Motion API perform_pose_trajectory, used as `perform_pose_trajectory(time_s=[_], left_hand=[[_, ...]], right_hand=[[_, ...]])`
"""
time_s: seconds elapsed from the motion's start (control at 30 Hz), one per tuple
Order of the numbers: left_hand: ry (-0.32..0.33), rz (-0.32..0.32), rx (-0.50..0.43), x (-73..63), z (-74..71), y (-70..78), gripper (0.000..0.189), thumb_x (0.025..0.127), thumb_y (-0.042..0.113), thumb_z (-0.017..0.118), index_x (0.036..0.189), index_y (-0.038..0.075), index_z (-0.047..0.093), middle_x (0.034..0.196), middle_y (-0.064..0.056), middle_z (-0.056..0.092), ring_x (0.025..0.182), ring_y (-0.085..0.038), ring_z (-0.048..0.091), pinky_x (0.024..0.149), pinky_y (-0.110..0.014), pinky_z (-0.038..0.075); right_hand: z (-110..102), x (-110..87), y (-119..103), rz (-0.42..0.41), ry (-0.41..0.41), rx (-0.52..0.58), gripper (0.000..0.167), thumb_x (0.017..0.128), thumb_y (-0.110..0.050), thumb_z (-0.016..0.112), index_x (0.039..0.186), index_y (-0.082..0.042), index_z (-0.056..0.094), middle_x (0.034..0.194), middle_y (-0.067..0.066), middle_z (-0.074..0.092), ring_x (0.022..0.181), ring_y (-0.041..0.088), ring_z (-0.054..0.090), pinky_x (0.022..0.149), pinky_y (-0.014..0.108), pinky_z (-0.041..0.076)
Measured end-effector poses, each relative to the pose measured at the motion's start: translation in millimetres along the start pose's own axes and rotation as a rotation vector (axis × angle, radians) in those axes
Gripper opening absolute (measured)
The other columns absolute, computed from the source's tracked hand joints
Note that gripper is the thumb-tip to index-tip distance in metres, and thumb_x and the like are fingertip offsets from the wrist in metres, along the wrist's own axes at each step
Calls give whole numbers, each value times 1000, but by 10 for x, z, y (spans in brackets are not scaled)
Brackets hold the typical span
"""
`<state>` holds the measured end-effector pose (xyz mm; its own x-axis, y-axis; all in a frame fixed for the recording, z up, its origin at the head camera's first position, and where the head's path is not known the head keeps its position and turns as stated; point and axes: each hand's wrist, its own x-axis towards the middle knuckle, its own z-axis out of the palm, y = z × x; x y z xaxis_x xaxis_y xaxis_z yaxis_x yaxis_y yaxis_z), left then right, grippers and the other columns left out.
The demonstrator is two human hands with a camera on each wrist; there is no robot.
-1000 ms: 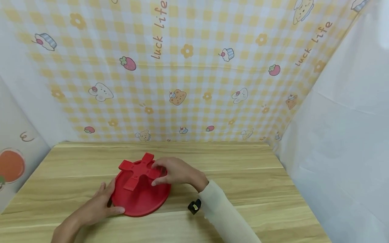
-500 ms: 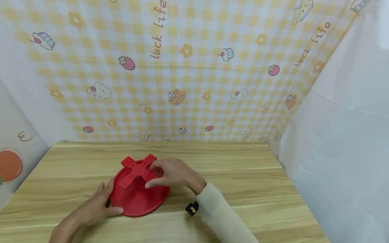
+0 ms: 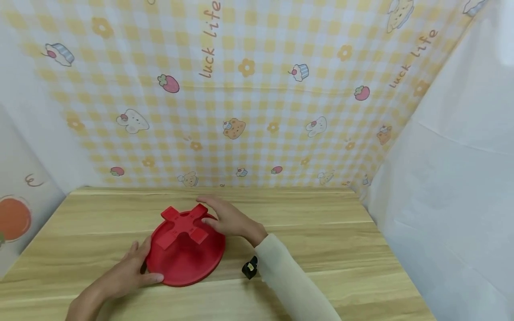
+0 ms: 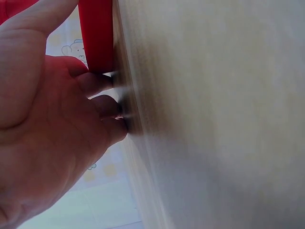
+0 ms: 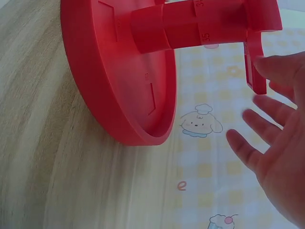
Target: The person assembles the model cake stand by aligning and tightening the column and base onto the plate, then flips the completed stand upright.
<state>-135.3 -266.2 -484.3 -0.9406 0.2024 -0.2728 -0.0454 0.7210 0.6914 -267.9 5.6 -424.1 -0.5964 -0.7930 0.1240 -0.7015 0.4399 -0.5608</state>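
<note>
A red plastic stand [image 3: 188, 258] has a wide, rimmed round base, a central column and a cross-shaped top [image 3: 184, 223]. It stands on the table, left of the middle in the head view. Numbers including 34 and 35 mark the column [image 5: 181, 24] in the right wrist view. My left hand [image 3: 128, 272] holds the base at its left side, thumb on the near rim and fingers round the edge. At the back right, my right hand [image 3: 229, 217] has its fingers spread, with its thumb right at one arm of the cross [image 5: 255, 67].
A wood-grain table [image 3: 321, 267] lies beneath everything. A yellow checked cloth [image 3: 257, 98] hangs behind it, with a white sheet [image 3: 449, 178] to the right. A small black piece [image 3: 250, 267] shows beside the right sleeve.
The cross-shaped top has turned slightly clockwise as seen from above. My right hand has shifted from its front right arm toward the back, fingers spreading. My left hand stays at the rim.
</note>
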Motion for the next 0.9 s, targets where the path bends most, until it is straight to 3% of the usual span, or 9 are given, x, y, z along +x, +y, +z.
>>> perform_pose_trajectory(time_s=[0.13,0.27,0.47,0.73,0.9], left_hand=[[5,6,-4,-8,-2,14,120,79,48,79,156,-6,5,154,-34,26,138,-66,-1,93,-78,35],[1,13,-13,-17,-8,12,119,80,47,79,156,-5,4,155,-34,24,138,-66,-2,93,-79,34],[15,51,-5,-14,-3,-2,118,80,47,78,156,-5,3,155,-34,25,136,-68,1,91,-80,34],[31,76,3,-11,19,-16,120,80,48,78,156,-5,3,155,-34,25,136,-69,2,93,-81,31],[34,68,8,-7,23,-27,119,79,48,78,155,-8,5,155,-35,24,136,-69,2,94,-82,27]], right_hand=[[6,-2,-16,14,-28,5,54,99,-17,62,149,-11,43,145,1,52,137,11,45,108,21,41],[-3,-28,-36,43,-14,1,54,98,-18,63,148,-10,44,135,0,58,126,10,53,102,24,48],[-36,-78,-69,73,8,-10,51,97,-21,66,144,-12,49,119,-2,64,107,6,60,82,15,53],[-40,-137,-98,73,30,-25,29,92,-23,72,118,-14,65,103,-8,65,91,4,59,72,10,50],[-38,-166,-128,90,32,-42,26,89,-28,76,109,-15,66,93,-10,62,83,4,56,68,11,48]])
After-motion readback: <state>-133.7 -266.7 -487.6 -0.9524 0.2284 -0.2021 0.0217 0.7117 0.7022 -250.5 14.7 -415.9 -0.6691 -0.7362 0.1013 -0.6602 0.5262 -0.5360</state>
